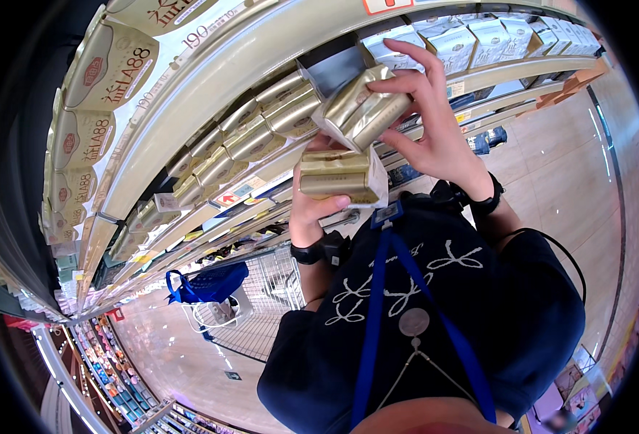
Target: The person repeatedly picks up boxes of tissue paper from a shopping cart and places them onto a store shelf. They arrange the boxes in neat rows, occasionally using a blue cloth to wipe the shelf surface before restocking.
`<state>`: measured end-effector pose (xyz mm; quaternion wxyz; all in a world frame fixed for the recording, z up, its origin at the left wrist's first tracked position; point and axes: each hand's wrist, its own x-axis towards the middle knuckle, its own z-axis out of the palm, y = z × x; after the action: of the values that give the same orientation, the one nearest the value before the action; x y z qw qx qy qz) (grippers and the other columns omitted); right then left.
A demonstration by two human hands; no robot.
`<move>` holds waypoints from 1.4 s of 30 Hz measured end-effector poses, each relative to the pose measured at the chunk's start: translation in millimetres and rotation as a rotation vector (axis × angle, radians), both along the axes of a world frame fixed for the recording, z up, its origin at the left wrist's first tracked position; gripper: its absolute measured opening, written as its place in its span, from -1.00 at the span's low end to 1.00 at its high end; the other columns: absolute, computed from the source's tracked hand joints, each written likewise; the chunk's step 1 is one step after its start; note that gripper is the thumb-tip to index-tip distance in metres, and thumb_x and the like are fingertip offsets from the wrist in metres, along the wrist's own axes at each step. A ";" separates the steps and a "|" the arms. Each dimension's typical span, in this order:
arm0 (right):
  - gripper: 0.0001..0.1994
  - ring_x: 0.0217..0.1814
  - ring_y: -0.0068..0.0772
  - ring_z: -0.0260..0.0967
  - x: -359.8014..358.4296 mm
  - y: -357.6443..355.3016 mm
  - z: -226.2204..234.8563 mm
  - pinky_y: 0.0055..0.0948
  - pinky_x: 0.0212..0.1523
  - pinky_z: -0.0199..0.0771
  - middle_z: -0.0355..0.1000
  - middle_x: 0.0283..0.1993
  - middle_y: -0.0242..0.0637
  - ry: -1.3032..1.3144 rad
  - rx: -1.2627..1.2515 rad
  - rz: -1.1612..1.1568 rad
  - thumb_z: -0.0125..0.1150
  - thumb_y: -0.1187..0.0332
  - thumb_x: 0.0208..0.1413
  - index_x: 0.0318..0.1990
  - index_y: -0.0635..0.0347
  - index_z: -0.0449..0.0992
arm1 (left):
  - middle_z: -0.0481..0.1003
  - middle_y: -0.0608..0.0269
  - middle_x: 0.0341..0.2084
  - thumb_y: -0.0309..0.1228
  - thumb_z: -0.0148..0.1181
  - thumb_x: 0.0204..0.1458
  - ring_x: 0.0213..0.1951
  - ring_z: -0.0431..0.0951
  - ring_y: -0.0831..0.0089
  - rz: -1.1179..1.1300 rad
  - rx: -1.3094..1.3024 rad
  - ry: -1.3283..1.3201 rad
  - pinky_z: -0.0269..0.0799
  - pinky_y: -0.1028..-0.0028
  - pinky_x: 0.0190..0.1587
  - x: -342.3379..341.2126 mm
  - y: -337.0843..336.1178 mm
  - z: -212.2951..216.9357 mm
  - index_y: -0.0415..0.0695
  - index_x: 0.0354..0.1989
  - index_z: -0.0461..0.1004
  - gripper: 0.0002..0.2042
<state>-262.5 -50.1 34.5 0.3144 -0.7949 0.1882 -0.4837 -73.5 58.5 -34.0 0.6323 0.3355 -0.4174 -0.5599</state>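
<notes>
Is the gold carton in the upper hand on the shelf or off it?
Off: the right hand holds the gold carton tilted before the shelf.

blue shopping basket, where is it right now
In the head view the blue shopping basket sits at lower left, on top of a wire cart, below the shelf rows and left of the person's left hand.

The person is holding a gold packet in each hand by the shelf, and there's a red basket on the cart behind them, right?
Not quite. The basket on the cart is blue, not red, as the head view shows. The rest holds: the left hand and the right hand each hold a gold packet by the shelf.
</notes>
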 end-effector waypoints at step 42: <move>-0.55 -0.15 -0.14 0.40 16.3 -25.5 -13.8 -0.33 -0.09 0.39 0.48 -0.18 -0.25 0.074 -0.299 0.058 0.38 0.12 -0.17 -0.13 0.18 0.54 | 0.49 0.20 -0.16 -0.47 0.35 -0.09 -0.14 0.49 0.53 0.197 0.095 -0.282 0.42 0.52 -0.09 6.0 -21.4 5.4 -0.26 0.05 0.31 -0.50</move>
<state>-246.2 -75.6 20.7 0.1992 -0.8552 0.1027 -0.4673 -67.6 37.2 -28.6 0.6029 0.4794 -0.4400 -0.4616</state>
